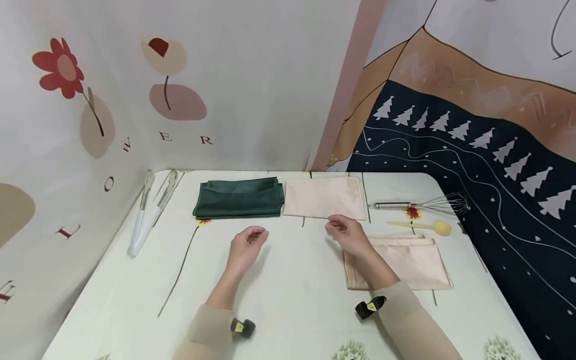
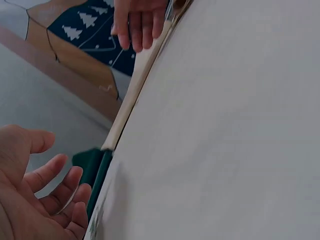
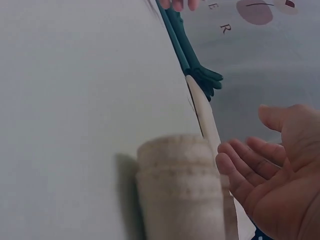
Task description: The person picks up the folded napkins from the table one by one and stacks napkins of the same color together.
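My left hand (image 1: 246, 246) hovers over the table in front of a folded dark green cloth (image 1: 238, 199), its fingers loosely bent around nothing. Just below the front edge of a folded pale pink cloth (image 1: 323, 197) is my right hand (image 1: 350, 235), also holding nothing. Under the right wrist lies a second folded pink cloth (image 1: 409, 265), partly covered by the forearm. In the left wrist view the left palm (image 2: 35, 195) shows relaxed fingers beside the green cloth (image 2: 92, 167). The right wrist view shows the right palm (image 3: 280, 175) with fingers apart and relaxed.
On the right are a wire whisk (image 1: 423, 205) and a yellow spoon (image 1: 440, 228). Two white-handled utensils (image 1: 150, 217) with metal ends lie at the left edge. A printed curtain (image 1: 261, 100) hangs behind the table (image 1: 288, 310).
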Demonstrator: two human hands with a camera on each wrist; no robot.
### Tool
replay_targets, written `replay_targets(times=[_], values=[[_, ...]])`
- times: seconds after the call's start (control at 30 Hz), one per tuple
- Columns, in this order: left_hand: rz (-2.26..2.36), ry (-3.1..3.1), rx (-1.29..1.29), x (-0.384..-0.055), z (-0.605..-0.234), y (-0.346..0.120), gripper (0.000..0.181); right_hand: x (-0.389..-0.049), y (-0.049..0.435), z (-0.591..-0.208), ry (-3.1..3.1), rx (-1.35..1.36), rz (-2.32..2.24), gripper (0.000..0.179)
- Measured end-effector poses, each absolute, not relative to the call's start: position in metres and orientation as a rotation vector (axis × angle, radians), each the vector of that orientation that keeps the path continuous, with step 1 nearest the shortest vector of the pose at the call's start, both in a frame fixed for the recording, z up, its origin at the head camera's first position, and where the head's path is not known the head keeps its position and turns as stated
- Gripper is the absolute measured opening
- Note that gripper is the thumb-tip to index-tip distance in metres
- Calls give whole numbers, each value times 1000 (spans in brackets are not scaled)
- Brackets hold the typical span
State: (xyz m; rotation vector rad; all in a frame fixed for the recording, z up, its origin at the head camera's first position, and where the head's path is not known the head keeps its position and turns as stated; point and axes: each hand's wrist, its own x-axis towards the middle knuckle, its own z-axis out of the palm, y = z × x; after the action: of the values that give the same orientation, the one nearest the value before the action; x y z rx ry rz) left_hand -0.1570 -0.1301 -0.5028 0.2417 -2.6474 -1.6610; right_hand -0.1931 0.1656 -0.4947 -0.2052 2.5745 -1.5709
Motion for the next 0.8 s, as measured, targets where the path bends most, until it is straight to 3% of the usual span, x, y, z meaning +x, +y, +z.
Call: replay_targets(times=[0.8], values=[[-1682,-2651,2,-149,-515,-67,32,-163,227,-504,2723,-130,-1610,39]])
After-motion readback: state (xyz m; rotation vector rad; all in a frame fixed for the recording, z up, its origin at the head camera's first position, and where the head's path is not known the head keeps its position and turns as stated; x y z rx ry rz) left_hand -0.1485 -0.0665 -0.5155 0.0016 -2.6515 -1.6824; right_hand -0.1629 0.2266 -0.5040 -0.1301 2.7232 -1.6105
